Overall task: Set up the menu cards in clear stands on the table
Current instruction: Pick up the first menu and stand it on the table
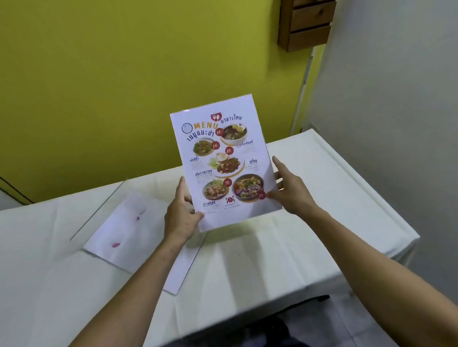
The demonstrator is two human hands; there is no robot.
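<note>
A printed menu card (221, 157) with food photos is held upright above the white table (320, 234), its face toward me. My left hand (180, 211) grips its lower left edge. My right hand (290, 188) holds the lower right edge, thumb on the front and fingers behind. A clear stand (117, 207) lies flat on the table to the left, with a white sheet (135, 232) showing faint pink marks in or under it. I cannot tell whether the held card sits in a clear stand.
The table is covered with a white cloth and stands against a yellow-green wall (109, 73). A grey wall (406, 109) is to the right, with a wooden drawer box (309, 13) mounted high. The table's right edge drops to a tiled floor (352, 321).
</note>
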